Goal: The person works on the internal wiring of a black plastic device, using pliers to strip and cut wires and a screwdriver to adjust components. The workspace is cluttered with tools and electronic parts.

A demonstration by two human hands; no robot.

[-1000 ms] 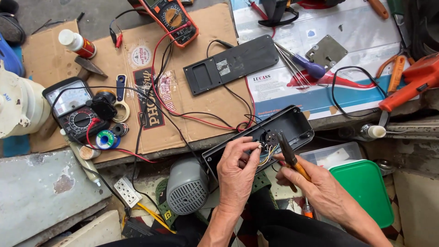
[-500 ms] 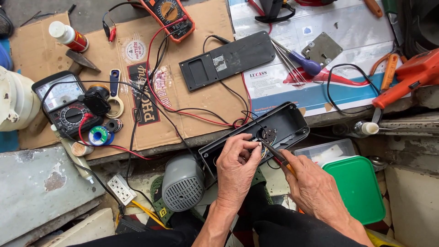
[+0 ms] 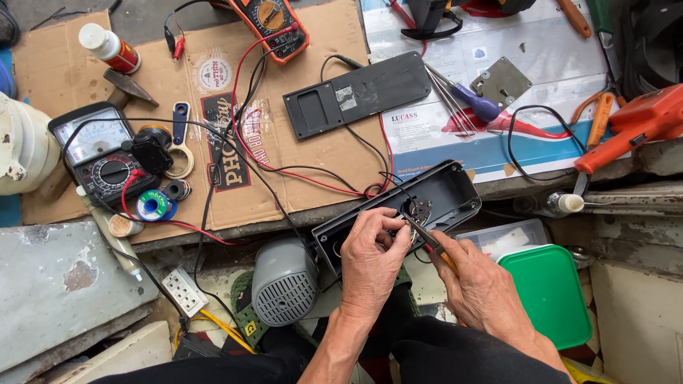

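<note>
A long black plastic housing (image 3: 455, 186) lies open over the table edge, with wires and a small round part inside. My left hand (image 3: 370, 263) grips its near rim and pinches the wires in the middle. My right hand (image 3: 480, 284) holds a thin orange-handled tool (image 3: 429, 242) whose tip points into the housing beside the left fingers. The housing's flat black cover (image 3: 356, 94) lies apart on the cardboard farther back.
Two multimeters, one analogue (image 3: 96, 153) and one orange (image 3: 274, 25), sit on the cardboard with red and black leads. A grey round motor-like part (image 3: 284, 281), a white socket strip (image 3: 183, 291), a green-lidded box (image 3: 551, 291) and an orange tool (image 3: 640, 121) surround the hands.
The tool in my right hand has lowered from steep to more slanted, its tip now deeper in the housing. My left hand stays on the housing. The view has shifted slightly.
</note>
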